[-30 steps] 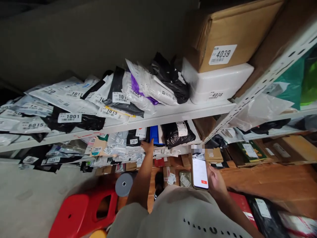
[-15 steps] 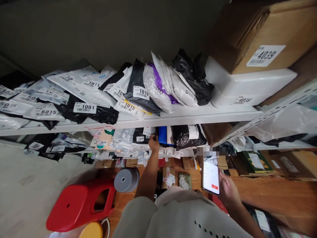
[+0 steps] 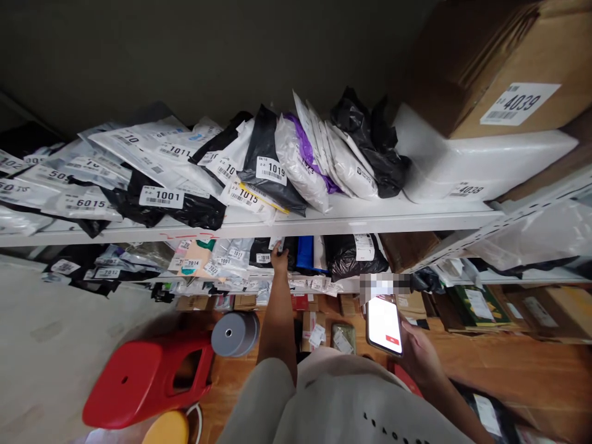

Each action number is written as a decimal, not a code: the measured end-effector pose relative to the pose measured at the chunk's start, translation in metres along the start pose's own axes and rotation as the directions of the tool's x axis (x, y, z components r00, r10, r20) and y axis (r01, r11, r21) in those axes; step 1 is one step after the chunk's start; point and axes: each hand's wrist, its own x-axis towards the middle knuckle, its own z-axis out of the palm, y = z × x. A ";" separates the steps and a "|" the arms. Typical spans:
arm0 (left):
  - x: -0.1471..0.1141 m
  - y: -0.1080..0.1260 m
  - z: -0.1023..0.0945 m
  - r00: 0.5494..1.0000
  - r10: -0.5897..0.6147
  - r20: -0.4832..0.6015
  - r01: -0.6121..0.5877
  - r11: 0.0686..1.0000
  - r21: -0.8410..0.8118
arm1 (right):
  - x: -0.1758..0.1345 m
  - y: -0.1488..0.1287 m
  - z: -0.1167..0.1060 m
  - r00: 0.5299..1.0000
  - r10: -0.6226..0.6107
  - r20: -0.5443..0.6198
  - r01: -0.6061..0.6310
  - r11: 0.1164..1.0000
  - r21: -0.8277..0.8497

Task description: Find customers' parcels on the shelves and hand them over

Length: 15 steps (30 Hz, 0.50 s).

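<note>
On the lower shelf, my left hand reaches in among upright parcels. Its fingers close on the front edge of a black parcel bag with a white label, beside another black bag marked 1018. A blue parcel stands just right of that hand, then a bulky black plastic parcel. Lower right, my right hand is wrapped around a smartphone. The phone's screen is lit, mostly white with a red button.
Labelled mailing bags crowd the upper shelf, with a cardboard box on a white package at right. Below left stand a red stool and a grey round stool. Cardboard parcels line the floor.
My left hand has shifted slightly left and up along the parcels, nearer the bag marked 1018. The phone has moved a little left and its screen looks brighter and plainer.
</note>
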 end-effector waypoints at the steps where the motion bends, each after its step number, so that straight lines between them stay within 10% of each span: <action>1: 0.005 -0.003 0.001 1.000 -0.002 -0.008 0.002 1.000 -0.029 | -0.001 -0.002 0.003 0.998 0.058 0.016 -0.059 0.997 0.056; 9: -0.014 -0.034 -0.030 0.962 0.052 -0.269 -0.057 0.998 -0.008 | 0.004 -0.003 0.008 0.977 0.187 0.102 -0.205 0.956 0.210; 15: -0.039 0.001 -0.015 0.933 0.339 -0.119 -0.331 0.940 0.084 | 0.014 0.010 0.006 0.950 0.269 0.158 -0.301 0.923 0.241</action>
